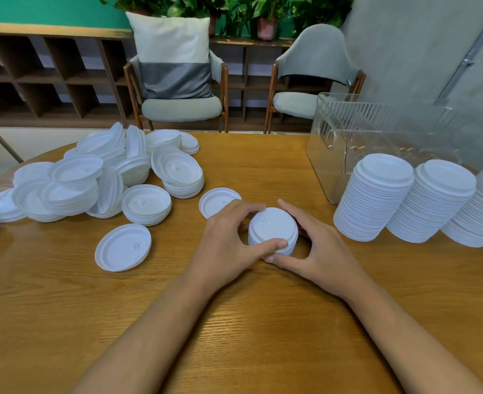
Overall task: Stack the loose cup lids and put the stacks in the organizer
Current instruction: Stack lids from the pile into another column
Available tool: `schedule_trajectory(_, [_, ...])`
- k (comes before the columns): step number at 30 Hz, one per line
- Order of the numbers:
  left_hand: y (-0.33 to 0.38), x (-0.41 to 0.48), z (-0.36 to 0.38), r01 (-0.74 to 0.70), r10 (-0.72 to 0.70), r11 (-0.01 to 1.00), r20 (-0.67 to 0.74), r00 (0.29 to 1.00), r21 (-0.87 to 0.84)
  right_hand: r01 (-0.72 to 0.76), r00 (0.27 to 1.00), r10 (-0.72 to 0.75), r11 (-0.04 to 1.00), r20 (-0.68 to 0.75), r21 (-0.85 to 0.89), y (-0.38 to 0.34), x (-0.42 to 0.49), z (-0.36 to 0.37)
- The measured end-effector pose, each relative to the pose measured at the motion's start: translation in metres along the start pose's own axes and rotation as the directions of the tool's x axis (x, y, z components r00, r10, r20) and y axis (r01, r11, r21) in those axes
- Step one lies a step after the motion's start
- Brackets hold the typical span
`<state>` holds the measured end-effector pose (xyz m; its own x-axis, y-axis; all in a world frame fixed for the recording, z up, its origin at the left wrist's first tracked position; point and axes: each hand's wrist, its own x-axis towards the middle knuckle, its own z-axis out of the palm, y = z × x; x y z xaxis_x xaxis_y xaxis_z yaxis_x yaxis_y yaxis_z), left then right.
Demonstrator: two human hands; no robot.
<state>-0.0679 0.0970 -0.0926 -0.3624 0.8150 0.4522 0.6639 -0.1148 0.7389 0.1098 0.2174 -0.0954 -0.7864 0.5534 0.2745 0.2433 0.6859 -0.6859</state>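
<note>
From the head camera, I have both hands round a short stack of lids that stands on the wooden table, nearer to me than the clear organizer and to its left. My left hand curls round the stack's left side, thumb across the near edge and fingers reaching over the far edge. My right hand cups the right side, its thumb low at the near base and its fingers behind the stack. Both hands grip it, and it sits dome-up on the table.

Three tall stacks stand in a row just in front of the organizer, on my side of it: the first tall stack, the second tall stack and the third tall stack, which the frame edge cuts off. The organizer's ribbed walls are see-through, and I cannot tell what lies inside.

Well to the left of the organizer, a loose pile of lids spreads over the table. Between that pile and the organizer a single lid lies rim-up, and another lid lies partly hidden behind my left hand.
</note>
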Motion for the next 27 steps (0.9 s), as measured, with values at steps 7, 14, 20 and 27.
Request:
schedule_trajectory(7, [-0.0035, -0.0026, 0.0016, 0.016, -0.016, 1.000, 0.025, 1.000, -0.010, 0.004, 1.000, -0.004, 1.000, 0.000, -0.023, 0.0003, -0.0006, 0.0021])
schedule_trajectory(14, [-0.0047, -0.0032, 0.0035, 0.050, -0.048, 0.998, 0.045, 0.998, -0.032, -0.003, 1.000, 0.003, 0.999, 0.000, -0.036, -0.0002, -0.0007, 0.0030])
schedule_trajectory(20, [-0.0042, -0.0025, 0.0049, 0.036, -0.035, 0.999, 0.051, 0.998, -0.006, -0.020, 0.999, 0.021, 0.999, 0.026, -0.039, -0.0002, -0.0004, 0.0021])
schedule_trajectory(27, [-0.0024, -0.0044, 0.0056, 0.024, -0.025, 1.000, 0.030, 0.999, 0.015, 0.023, 0.999, -0.021, 0.999, 0.029, -0.049, -0.0033, -0.0028, 0.0039])
